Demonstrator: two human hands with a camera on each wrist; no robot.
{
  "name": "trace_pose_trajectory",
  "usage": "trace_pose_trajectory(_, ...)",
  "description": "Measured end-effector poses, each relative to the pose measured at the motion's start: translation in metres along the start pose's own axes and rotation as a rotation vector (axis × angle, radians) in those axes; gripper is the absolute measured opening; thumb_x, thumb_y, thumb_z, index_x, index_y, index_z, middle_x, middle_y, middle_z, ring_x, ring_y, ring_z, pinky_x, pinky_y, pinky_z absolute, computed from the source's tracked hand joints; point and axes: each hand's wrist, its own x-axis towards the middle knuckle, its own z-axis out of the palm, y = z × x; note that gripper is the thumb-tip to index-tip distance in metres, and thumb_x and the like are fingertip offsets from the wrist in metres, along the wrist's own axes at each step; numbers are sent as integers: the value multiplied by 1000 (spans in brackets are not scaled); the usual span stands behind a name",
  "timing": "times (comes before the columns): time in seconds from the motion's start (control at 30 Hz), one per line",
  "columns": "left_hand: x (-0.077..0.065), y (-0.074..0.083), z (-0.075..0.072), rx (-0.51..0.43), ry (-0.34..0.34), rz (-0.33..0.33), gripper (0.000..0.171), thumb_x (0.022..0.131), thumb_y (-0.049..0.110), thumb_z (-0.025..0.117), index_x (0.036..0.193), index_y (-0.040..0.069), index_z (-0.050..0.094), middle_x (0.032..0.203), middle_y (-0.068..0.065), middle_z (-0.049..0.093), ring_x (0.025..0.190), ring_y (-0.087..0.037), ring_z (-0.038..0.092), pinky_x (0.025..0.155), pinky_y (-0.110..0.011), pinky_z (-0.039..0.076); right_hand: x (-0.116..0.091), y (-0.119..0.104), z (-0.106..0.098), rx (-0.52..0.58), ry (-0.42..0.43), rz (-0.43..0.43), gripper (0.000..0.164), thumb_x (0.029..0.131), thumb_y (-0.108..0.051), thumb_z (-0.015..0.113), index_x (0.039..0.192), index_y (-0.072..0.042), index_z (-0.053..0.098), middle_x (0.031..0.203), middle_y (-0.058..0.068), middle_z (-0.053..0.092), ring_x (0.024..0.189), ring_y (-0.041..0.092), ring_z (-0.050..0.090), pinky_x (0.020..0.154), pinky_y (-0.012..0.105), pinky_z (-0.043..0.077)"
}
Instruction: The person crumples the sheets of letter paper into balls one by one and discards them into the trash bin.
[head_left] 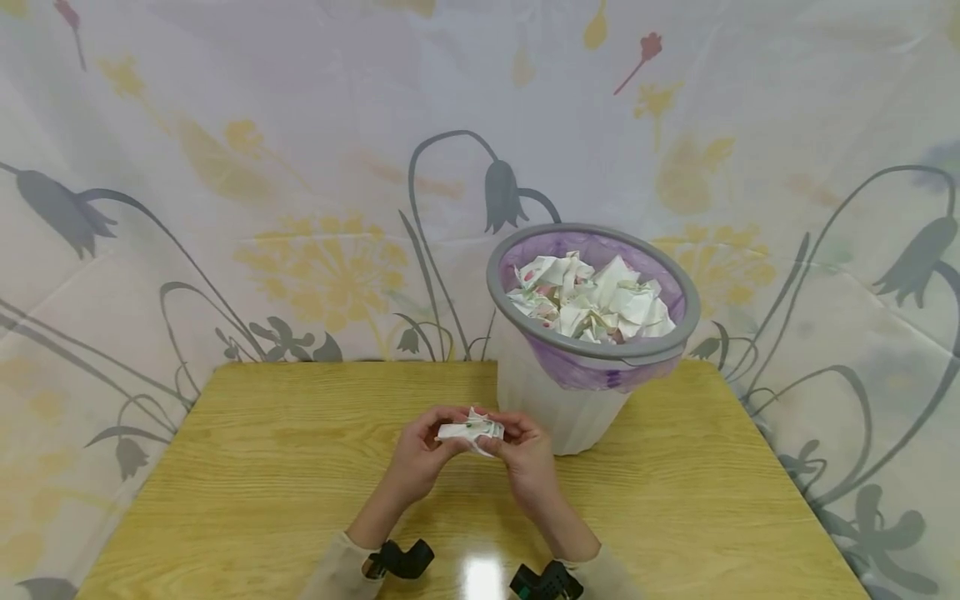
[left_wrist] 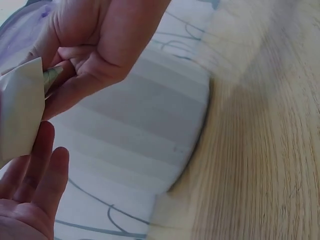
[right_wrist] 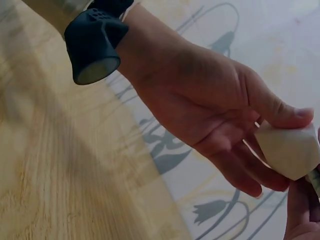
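A small crumpled piece of white paper (head_left: 471, 429) with green marks is held between both hands, just in front of the bin. My left hand (head_left: 417, 458) pinches its left end, thumb on the near side and fingers behind. At the other end my right hand (head_left: 528, 461) grips it the same way. In the left wrist view the paper (left_wrist: 21, 112) shows a plain white face, and a greenish corner pokes out by the right hand (left_wrist: 100, 45). The right wrist view shows the left thumb lying along the paper's (right_wrist: 290, 150) edge.
A white waste bin (head_left: 558, 425) with a grey rim and purple liner stands behind and right of the hands on the wooden table (head_left: 300, 450). Crumpled papers (head_left: 592, 296) with red and green print fill it. A flowered cloth (head_left: 315, 125) hangs behind.
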Motion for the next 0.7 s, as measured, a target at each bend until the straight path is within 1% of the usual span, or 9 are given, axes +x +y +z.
trace_pose_trajectory(0.1,0,1,0,-18,10,2,25,93,4,68,108,-11,55,123,-30,54,107,-14,58,79,-23,54,0,-1,-1,-39,-18,16,27,85,5,73,104,-15,73,114,4,72,108,20,67,83,28,56)
trace_pose_trajectory(0.2,-1,3,-1,-19,23,-13,26,91,2,70,108,-11,54,122,-28,53,105,-16,58,78,-24,55,-1,-1,-3,-112,-27,33,26,87,1,73,112,-4,70,118,5,71,107,20,67,84,29,56)
trace_pose_trajectory(0.27,0,4,-2,-5,37,-30,28,90,0,71,111,-10,54,120,-25,53,103,-16,58,77,-25,55,-2,-2,-5,-165,-50,35,31,89,1,72,119,5,65,122,8,69,109,19,65,85,29,55)
trace_pose_trajectory(0.3,0,4,-2,5,45,-37,30,90,-1,71,113,-9,54,120,-24,53,103,-16,58,76,-25,55,-2,-3,-6,-185,-71,25,36,88,1,72,122,10,62,125,12,67,110,18,65,86,29,55)
trace_pose_trajectory(0.37,0,4,-3,36,59,-40,36,89,-2,72,121,-7,54,118,-22,54,103,-16,59,76,-25,54,-1,-4,-8,-253,-120,-9,46,86,2,74,127,15,57,129,19,63,113,18,63,89,29,54)
trace_pose_trajectory(0.47,1,3,-3,81,65,-7,40,88,-5,71,125,-6,58,111,-21,56,98,-15,59,75,-23,53,0,-7,-9,-364,-173,-77,57,81,4,78,132,16,53,129,27,60,114,17,61,93,28,51)
trace_pose_trajectory(0.53,2,2,-3,91,58,31,36,88,-6,70,123,-6,61,105,-21,57,94,-14,59,73,-23,53,1,-7,-9,-426,-176,-108,59,80,5,78,133,14,54,127,29,60,113,16,62,94,28,50)
trace_pose_trajectory(0.63,2,2,-1,72,54,79,23,88,-7,69,111,-7,66,98,-19,58,87,-14,58,70,-22,54,2,-8,-7,-470,-138,-109,52,81,6,77,129,12,59,122,28,64,106,16,65,90,28,53)
trace_pose_trajectory(0.7,2,1,0,61,58,101,18,88,-7,69,106,-6,67,94,-16,58,85,-14,58,68,-22,54,2,-8,-5,-469,-112,-110,42,81,6,76,121,11,65,116,27,66,100,18,67,84,29,55)
